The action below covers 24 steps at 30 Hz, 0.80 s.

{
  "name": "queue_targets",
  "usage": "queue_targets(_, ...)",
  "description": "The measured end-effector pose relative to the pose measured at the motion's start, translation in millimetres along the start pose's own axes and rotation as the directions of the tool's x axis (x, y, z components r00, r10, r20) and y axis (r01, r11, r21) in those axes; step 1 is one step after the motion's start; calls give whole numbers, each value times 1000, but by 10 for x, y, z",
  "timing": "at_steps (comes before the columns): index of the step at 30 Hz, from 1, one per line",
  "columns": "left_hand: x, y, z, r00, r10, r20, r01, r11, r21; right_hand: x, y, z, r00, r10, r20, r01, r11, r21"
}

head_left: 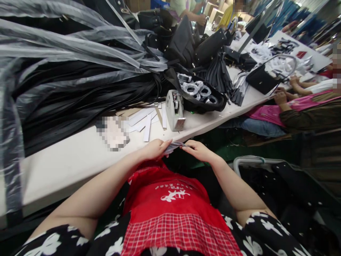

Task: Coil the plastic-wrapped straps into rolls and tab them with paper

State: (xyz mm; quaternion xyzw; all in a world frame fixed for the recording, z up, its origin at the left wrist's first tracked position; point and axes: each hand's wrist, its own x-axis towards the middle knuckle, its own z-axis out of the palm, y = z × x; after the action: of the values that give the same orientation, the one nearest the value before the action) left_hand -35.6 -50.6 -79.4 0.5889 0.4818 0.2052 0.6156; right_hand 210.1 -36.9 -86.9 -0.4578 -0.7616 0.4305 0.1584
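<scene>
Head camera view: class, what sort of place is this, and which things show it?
Probably a handbag workshop: black strap bundles piled on a long white table, black handbags farther along, a tape dispenser, and other workers' hands alongside.

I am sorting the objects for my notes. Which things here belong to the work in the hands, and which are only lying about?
In the work:
- left hand and right hand, both pinching the small grey strip

Lying about:
- tape dispenser
- white paper strips
- bag of tape rolls
- black straps under plastic film
- black handbags
</scene>
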Motion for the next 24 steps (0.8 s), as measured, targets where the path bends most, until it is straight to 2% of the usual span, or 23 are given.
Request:
queue_targets(1, 13, -4, -20, 996, -59, 72, 69, 988, -138, 18, 7, -2, 1000, -15, 11, 16, 999, -29)
queue_targets(3, 41, -3, -54, 972, -126, 197, 197, 897, -395, 61, 16, -3, 997, 19, 79, -19, 1000, 9)
queue_targets(5, 78, 22, -87, 949, -132, 286, 283, 758, -587, 112, 12, 30, 979, 99, 179, -126, 981, 146)
queue_targets(7, 120, 80, -114, 942, -86, 326, 306, 624, -719, 166, -28, 126, 967, 145, 210, -206, 930, 305)
queue_targets(8, 139, 118, -121, 949, -56, 312, 288, 561, -776, 193, -67, 199, 975, 144, 171, -200, 904, 378)
queue_targets(10, 166, 199, -116, 973, -5, 230, 209, 442, -872, 242, -182, 379, 994, 106, 21, -102, 862, 496)
queue_targets(13, 181, 277, -65, 993, 34, 117, 101, 314, -944, 295, -378, 641, 979, 37, -199, 78, 837, 542)
queue_targets(17, 170, 257, 15, 998, 34, 51, 40, 285, -958, 319, -505, 794, 942, 37, -333, 152, 838, 525)
queue_targets(21, 135, 232, 100, 999, 43, 29, 14, 309, -951, 282, -514, 795, 937, 46, -346, 179, 787, 590)
queue_targets(24, 141, 221, 127, 1000, 24, -16, -23, 377, -926, 233, -520, 724, 919, 17, -395, 214, 818, 533)
